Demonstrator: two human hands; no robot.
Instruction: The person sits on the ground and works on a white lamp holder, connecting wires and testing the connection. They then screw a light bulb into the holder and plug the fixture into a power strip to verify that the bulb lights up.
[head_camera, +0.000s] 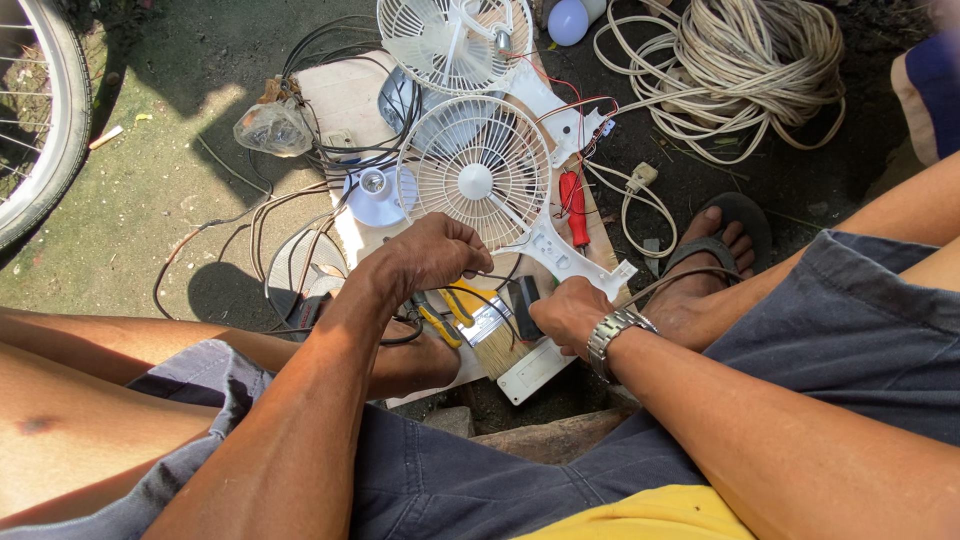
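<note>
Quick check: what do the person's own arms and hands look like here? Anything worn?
Both arms are bare to above the elbow, no sleeves and no gloves. The right hand has a silver metal link wristwatch on its wrist. The left hand wears nothing: no ring or band shows.

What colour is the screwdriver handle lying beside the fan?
Red, seen in the head view: the screwdriver lies right of the white fan.

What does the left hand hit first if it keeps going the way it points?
Probably the white fan grille: the left hand points up and right, its knuckles already at the grille's lower rim. Depth is unclear, and it grips a thin dark wire.
</note>
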